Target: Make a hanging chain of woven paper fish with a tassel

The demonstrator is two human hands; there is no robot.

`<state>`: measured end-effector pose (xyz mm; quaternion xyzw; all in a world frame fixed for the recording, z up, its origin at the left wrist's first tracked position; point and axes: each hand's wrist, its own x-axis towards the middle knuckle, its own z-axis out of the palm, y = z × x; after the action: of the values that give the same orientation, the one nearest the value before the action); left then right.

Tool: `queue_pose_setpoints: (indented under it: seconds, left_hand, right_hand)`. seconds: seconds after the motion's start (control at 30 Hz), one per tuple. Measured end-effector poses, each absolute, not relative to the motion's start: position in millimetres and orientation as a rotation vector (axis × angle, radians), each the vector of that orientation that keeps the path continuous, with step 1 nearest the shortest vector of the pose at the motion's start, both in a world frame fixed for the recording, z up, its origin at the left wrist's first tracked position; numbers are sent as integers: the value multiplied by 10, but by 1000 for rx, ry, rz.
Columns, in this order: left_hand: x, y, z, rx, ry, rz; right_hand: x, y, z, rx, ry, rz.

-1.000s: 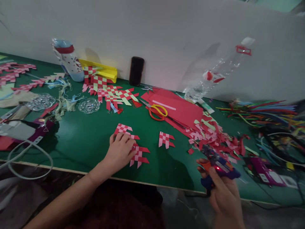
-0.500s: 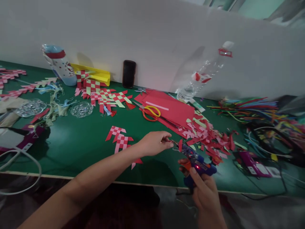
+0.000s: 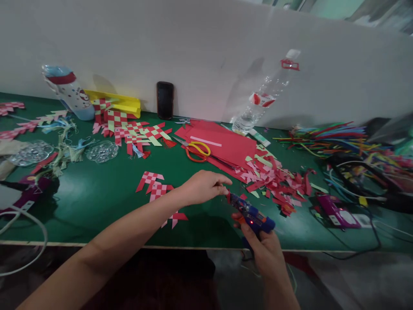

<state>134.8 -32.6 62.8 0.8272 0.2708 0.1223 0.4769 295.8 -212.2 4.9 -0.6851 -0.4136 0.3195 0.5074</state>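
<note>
1. The right hand (image 3: 263, 245) is gripping the glue gun (image 3: 250, 211) by its handle, over the near side of the bench (image 3: 116, 206).
2. The left hand (image 3: 204, 187) is hovering at the nozzle (image 3: 229, 196), thumb and fingers bending toward each other; whether they are pinching anything, I cannot tell.
3. Checkered fish (image 3: 157, 190) are lying by the left forearm, which is partly hiding them.
4. A red light (image 3: 251, 222) is glowing on the gun, so a slip could be risking burnt fingertips; an overlong squeeze could be causing drips.
5. Scissors (image 3: 200, 150) are lying on red paper (image 3: 226, 135) beside scraps (image 3: 277, 183).
6. A pale wall (image 3: 193, 51) is standing behind, a phone (image 3: 165, 100) and bottle (image 3: 258, 103) before it.
</note>
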Motion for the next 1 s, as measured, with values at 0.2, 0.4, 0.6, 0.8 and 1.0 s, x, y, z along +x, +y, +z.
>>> queue_pose_setpoints:
  seconds: [0.2, 0.4, 0.6, 0.8, 1.0]
  left_hand:
    - [1421, -332, 700, 2250, 606, 226]
    - [1425, -271, 730, 2202, 663, 285]
    - [1526, -313, 761, 2253, 484, 136]
    - [1549, -304, 735, 2148, 586, 229]
    - [1737, -83, 620, 2057, 677, 336]
  right_hand:
    - [2898, -2112, 146, -1675, -1064, 718]
    - [2956, -2184, 102, -1682, -1025, 736]
    - [2970, -2228, 63, -1672, -1005, 760]
    - [2992, -2277, 53, -1656, -960, 768]
    - [3255, -2623, -74, -1713, -720, 636]
